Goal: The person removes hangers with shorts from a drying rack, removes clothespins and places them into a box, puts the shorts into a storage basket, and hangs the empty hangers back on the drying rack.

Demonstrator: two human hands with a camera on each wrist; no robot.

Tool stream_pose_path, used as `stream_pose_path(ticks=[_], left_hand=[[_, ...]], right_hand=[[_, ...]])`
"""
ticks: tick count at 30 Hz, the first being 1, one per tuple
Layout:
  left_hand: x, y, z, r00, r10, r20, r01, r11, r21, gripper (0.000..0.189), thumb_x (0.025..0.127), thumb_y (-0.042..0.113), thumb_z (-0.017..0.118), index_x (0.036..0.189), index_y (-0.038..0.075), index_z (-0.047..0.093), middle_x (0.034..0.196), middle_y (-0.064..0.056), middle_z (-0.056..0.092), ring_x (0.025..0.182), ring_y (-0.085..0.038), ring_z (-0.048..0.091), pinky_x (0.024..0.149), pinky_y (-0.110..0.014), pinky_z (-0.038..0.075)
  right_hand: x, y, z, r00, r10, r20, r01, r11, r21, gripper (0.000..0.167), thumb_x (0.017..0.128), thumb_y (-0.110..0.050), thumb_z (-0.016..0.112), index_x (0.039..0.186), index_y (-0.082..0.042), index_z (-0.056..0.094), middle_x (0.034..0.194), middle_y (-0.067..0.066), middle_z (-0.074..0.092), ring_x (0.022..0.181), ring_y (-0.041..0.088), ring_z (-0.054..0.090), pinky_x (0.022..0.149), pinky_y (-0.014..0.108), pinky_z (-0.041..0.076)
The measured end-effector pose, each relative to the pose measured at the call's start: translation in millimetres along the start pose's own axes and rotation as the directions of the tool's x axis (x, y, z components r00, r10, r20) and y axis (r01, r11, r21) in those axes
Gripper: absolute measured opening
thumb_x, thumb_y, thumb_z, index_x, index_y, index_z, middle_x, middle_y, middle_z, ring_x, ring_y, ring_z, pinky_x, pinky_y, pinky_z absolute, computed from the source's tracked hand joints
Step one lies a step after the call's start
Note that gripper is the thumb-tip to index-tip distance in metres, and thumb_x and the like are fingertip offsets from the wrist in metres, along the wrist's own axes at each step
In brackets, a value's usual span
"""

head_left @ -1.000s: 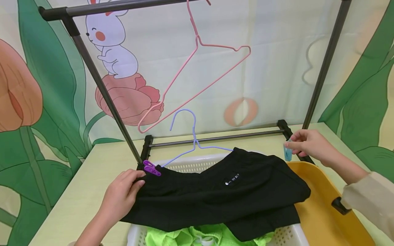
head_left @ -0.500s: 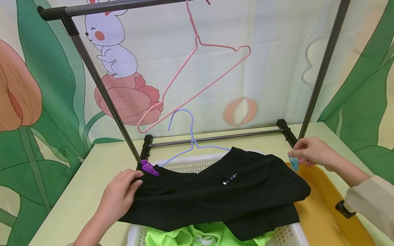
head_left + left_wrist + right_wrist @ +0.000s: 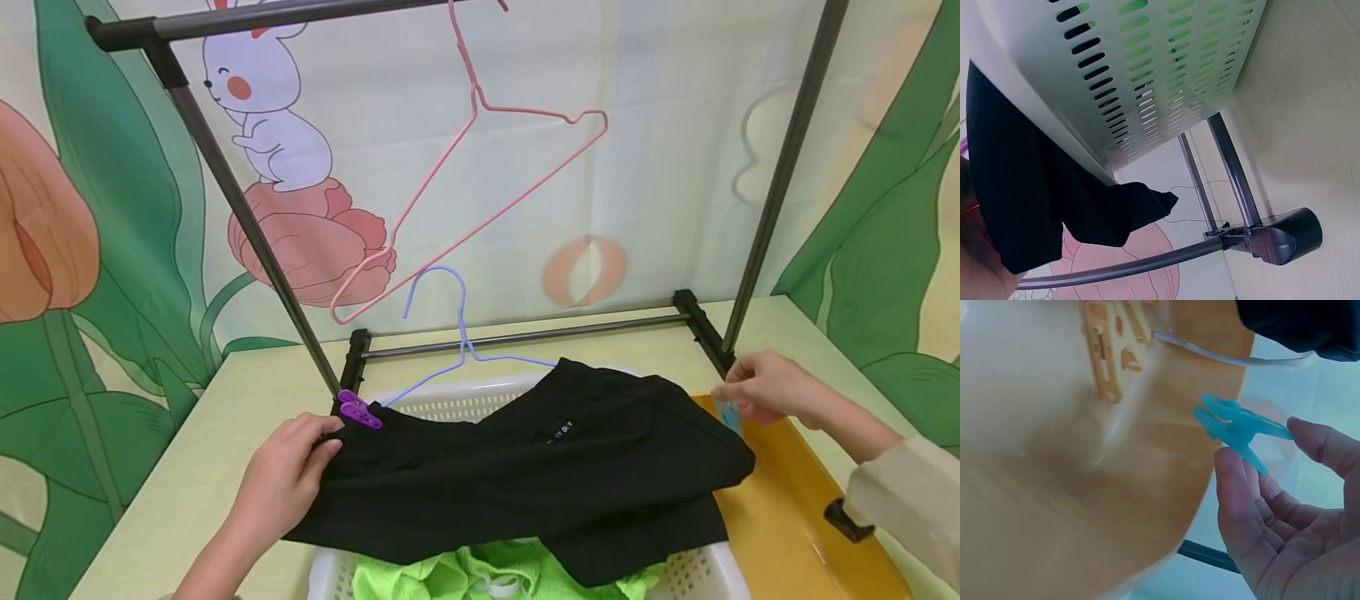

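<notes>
Black shorts point(image 3: 525, 475) lie across a white basket point(image 3: 720, 571), over a blue hanger point(image 3: 462, 321) whose hook and shoulders show above the waistband. A purple clothespin point(image 3: 360, 409) clips the waistband's left corner. Just beside that, my left hand point(image 3: 285, 475) pinches the shorts' edge between thumb and fingers. Off to the right, my right hand point(image 3: 776, 390) pinches a light blue clothespin point(image 3: 1238, 428) by its handles; the right wrist view shows its tips pointing away from the palm. In the head view the fingers partly cover it.
A yellow basin point(image 3: 795, 525) stands right of the basket, with yellow clothespins point(image 3: 1104, 353) inside. Bright green cloth point(image 3: 450, 575) fills the basket. Behind rises a dark metal rack point(image 3: 255, 225), with a pink hanger point(image 3: 465, 125) on its top bar.
My right hand has moved down and slightly right with the light blue clothespin, nearer the basin and the shorts' right side. My left hand keeps its hold on the shorts, nearly still.
</notes>
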State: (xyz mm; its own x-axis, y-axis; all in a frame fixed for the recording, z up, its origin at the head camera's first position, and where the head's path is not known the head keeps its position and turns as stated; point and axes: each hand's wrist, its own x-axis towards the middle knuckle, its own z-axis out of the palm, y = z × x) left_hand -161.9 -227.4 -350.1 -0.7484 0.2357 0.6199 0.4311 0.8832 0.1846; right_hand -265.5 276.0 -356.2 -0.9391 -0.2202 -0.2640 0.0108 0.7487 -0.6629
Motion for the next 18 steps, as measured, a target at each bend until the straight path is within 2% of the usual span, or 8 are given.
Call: stream_pose_path(ticks=[9, 18], left_hand=[[-0.8, -1.7, -1.8, 1.000, -0.016, 0.012, 0.016, 1.000, 0.001, 0.017, 0.072, -0.002, 0.067, 0.087, 0.004, 0.062, 0.081, -0.002, 0.061, 0.076, -0.015, 0.054, 0.068, -0.035, 0.047], [-1.3, -3.3, -3.6, 0.999, -0.037, 0.025, 0.038, 0.999, -0.007, 0.016, 0.074, -0.002, 0.065, 0.087, 0.005, 0.062, 0.082, -0.002, 0.061, 0.077, -0.016, 0.055, 0.069, -0.037, 0.046]], right_hand=[[3.1, 13, 6, 0.998, 0.024, 0.062, -0.024, 1.000, -0.010, 0.028, 0.080, -0.026, 0.063, 0.075, -0.001, 0.051, 0.056, -0.001, 0.047, 0.050, 0.012, 0.046, 0.046, 0.024, 0.040], [7.6, 18, 14, 0.989, 0.107, 0.100, -0.100, 0.993, -0.065, 0.021, 0.082, -0.020, 0.060, 0.078, -0.001, 0.052, 0.057, 0.002, 0.050, 0.049, 0.013, 0.051, 0.049, 0.026, 0.045]])
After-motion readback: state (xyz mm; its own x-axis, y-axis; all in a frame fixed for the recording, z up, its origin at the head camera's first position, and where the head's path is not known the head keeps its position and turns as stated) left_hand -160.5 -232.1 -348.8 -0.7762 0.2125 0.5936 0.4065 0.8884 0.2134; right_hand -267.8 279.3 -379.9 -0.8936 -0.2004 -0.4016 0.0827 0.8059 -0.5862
